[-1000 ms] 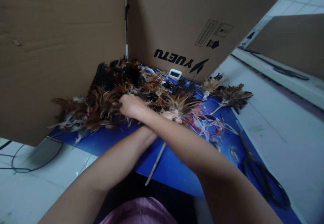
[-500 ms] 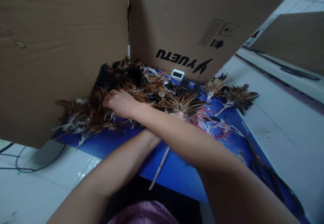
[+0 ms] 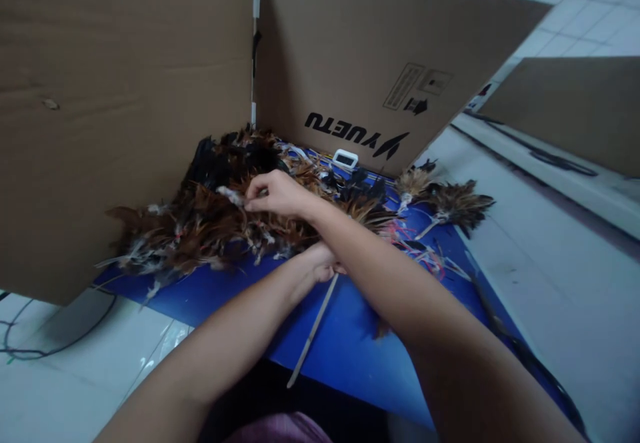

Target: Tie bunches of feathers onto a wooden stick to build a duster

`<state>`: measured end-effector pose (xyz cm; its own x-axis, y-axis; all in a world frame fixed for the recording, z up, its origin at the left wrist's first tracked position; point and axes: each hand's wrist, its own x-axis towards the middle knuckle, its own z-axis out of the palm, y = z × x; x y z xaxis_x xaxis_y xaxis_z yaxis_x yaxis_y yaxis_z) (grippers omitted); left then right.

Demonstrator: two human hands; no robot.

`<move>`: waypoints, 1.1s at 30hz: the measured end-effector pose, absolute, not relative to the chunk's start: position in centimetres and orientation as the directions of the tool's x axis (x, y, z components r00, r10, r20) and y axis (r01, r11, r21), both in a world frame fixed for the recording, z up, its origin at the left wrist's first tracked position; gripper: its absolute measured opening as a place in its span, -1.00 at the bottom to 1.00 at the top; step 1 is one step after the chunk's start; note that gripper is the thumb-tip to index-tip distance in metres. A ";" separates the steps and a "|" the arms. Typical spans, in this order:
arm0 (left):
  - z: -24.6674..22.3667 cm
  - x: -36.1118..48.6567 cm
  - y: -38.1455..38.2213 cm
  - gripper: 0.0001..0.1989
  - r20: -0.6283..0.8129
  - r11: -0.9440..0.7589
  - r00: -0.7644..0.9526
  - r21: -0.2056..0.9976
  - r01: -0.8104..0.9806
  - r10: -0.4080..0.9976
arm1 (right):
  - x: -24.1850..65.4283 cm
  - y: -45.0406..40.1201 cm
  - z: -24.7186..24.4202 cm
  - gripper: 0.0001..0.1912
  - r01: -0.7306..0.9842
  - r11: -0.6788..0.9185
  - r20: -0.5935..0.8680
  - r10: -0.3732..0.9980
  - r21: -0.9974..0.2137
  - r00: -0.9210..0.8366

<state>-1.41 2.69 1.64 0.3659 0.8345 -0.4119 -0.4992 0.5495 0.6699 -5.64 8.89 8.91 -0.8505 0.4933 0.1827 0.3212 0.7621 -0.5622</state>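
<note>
My right hand (image 3: 273, 193) crosses over my left forearm and is closed in a pinch at the pale, bound end of a feather bundle (image 3: 231, 195). Beneath it spreads a heap of brown and black feathers (image 3: 195, 213). My left hand (image 3: 325, 263) is closed around a thin wooden stick (image 3: 313, 331), whose lower end points toward me. Brown feathers (image 3: 370, 211) fan out just beyond my left hand, at the stick's upper end; my right forearm partly hides that junction.
Tall cardboard panels (image 3: 150, 83) border the blue table (image 3: 370, 356) at the left and back. A small white-framed display (image 3: 345, 159) stands by the back panel. Two feather dusters (image 3: 457, 204) lie at the right, near red and white strings (image 3: 433, 259). Dark scissor-like handles (image 3: 540, 363) sit at the right edge.
My right hand has lifted from the heap and moved right, with the feather bundle now showing in its fingers. My left hand and its stick have come slightly nearer. The camera view has shifted.
</note>
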 end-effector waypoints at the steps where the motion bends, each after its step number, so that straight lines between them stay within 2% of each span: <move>1: 1.9 -1.3 2.7 -0.79 -0.412 0.559 0.383 0.678 -0.477 0.827 | -4.6 9.2 9.2 -0.89 0.299 0.682 0.199 0.550 -0.667 -0.811; 3: 2.3 -1.0 2.8 -0.80 -0.401 0.568 0.418 0.690 -0.449 0.816 | -2.3 9.6 9.9 -0.84 0.219 0.518 0.217 0.654 -0.827 -0.725; 5: 2.6 -0.8 2.8 -0.74 -0.387 0.575 0.446 0.687 -0.444 0.807 | 0.2 9.6 10.6 -0.78 0.132 0.378 0.213 0.739 -0.916 -0.640; 8: 2.8 -0.5 2.8 -0.71 -0.384 0.575 0.448 0.684 -0.448 0.807 | 4.0 9.1 11.6 -0.69 0.014 0.205 0.158 0.796 -0.979 -0.584; 11: 2.8 -0.4 2.7 -0.73 -0.380 0.564 0.437 0.692 -0.451 0.815 | 7.9 8.3 12.4 -0.67 -0.083 0.130 0.155 0.814 -0.988 -0.560; 15: 2.6 -0.4 2.7 -0.76 -0.381 0.563 0.437 0.700 -0.440 0.815 | 13.0 7.2 12.7 -0.64 -0.059 0.189 0.190 0.820 -0.980 -0.540; 20: 2.5 -0.3 2.7 -0.78 -0.393 0.560 0.423 0.715 -0.418 0.817 | 17.3 6.2 12.0 -0.80 0.198 0.299 0.148 0.825 -0.934 -0.545; 24: 2.5 -0.2 2.6 -0.80 -0.388 0.561 0.436 0.725 -0.400 0.812 | 18.0 6.1 11.4 -0.83 0.408 0.490 0.120 0.740 -0.770 -0.662; 28: 2.7 0.0 2.5 -0.79 -0.379 0.565 0.458 0.726 -0.391 0.804 | 17.2 6.4 11.0 -0.78 0.448 0.625 0.068 0.626 -0.639 -0.777; 33: 2.7 0.0 2.3 -0.80 -0.373 0.562 0.460 0.726 -0.396 0.806 | 16.2 6.8 11.1 -0.66 0.544 0.697 0.020 0.623 -0.467 -0.782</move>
<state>-0.03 2.32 2.75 0.4601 0.8057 -0.3730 -0.3964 0.5623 0.7258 16.19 6.83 11.07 -0.7816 0.6235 0.0197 0.5442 0.6970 -0.4670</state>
